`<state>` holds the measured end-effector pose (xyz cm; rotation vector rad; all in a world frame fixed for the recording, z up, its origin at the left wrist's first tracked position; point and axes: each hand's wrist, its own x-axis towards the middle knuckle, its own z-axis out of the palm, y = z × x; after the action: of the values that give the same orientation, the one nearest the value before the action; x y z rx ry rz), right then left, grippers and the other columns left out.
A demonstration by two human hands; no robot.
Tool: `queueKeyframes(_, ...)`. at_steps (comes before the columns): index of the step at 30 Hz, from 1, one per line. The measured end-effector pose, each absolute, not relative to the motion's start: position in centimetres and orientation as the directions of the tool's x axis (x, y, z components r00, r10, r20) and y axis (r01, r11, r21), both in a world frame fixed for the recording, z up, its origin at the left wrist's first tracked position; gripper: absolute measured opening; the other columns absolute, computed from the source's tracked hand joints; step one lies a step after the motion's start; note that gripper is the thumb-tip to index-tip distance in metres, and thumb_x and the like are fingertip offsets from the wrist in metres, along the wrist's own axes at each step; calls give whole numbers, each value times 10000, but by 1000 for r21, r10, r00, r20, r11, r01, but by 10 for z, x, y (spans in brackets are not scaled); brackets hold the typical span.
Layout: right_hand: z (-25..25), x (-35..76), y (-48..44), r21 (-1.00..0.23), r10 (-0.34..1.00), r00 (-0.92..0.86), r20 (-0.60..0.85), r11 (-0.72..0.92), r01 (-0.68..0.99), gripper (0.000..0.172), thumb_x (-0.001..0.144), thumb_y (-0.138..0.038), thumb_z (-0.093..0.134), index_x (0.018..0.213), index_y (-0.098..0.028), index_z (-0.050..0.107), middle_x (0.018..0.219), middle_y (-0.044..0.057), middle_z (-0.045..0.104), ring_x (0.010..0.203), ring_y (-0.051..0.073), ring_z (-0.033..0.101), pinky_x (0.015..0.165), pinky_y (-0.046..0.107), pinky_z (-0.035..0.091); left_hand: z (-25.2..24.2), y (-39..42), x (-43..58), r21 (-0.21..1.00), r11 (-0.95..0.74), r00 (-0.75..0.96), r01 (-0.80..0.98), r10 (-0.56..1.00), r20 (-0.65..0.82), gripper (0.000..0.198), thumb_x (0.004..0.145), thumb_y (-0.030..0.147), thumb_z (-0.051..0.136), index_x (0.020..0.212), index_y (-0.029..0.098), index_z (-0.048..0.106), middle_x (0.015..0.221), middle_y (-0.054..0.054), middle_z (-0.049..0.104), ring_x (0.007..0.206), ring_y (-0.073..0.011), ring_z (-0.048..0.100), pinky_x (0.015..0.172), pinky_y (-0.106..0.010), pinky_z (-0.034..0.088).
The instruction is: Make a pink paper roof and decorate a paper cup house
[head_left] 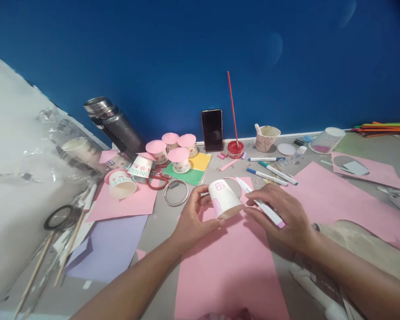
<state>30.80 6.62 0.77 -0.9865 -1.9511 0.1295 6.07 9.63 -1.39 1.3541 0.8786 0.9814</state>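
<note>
My left hand (191,222) grips a white paper cup (222,198) lying tilted on its side over a pink paper sheet (230,266). The cup has a small pink window drawn on it and a pink strip along its side. My right hand (283,215) touches the cup's rim and holds a white marker (260,203) with a pink end between its fingers. Both hands hover just above the pink sheet at the middle of the grey table.
Several pink-roofed cup houses (173,153) stand at the back left by a steel flask (115,124). A phone (212,130), a red paint pot with a stick (235,149), markers (270,174), red scissors (157,181), more pink sheets (340,200) and a lilac sheet (110,246) surround me.
</note>
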Motion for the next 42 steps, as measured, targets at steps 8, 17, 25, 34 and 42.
queueKeyframes(8,8,307,68,-455,691,-163,705,616,643,179,945,-136,694,1089,-235,657,842,35,727,741,195,663,673,328,511,-19,94,63,988,-54,446,-143,888,113,840,688,488,956,1361,257,508,1343,-118,589,1192,-277,613,1013,-431,513)
queueKeyframes(17,19,319,83,-970,983,91,160,139,200,156,823,-301,761,941,-207,722,793,17,730,643,165,666,559,266,527,-14,96,53,950,-300,393,86,887,244,486,959,296,678,1407,281,490,1375,-124,584,1212,-266,636,1009,-455,557)
queueKeyframes(25,25,327,83,-993,987,-152,-55,-38,115,191,743,-234,795,925,-198,752,850,9,724,721,152,661,619,247,527,21,103,36,515,-801,664,305,566,489,818,953,125,655,1641,362,281,1606,-152,449,1520,-336,430,1190,-564,473)
queueKeyframes(34,27,330,82,-986,916,-385,-115,-60,154,190,804,-260,773,983,-197,756,808,-13,687,581,107,582,485,198,484,41,87,40,168,-939,838,301,345,424,875,933,-33,549,1650,405,306,1641,-69,508,1635,-333,266,1269,-590,365)
queueKeyframes(42,35,325,78,-992,903,-411,-128,-119,49,243,744,-277,825,952,-177,750,739,-21,672,563,102,561,496,204,450,58,74,46,192,-954,875,231,290,388,826,920,-7,563,1655,256,295,1575,-135,571,1604,-308,343,1262,-513,381)
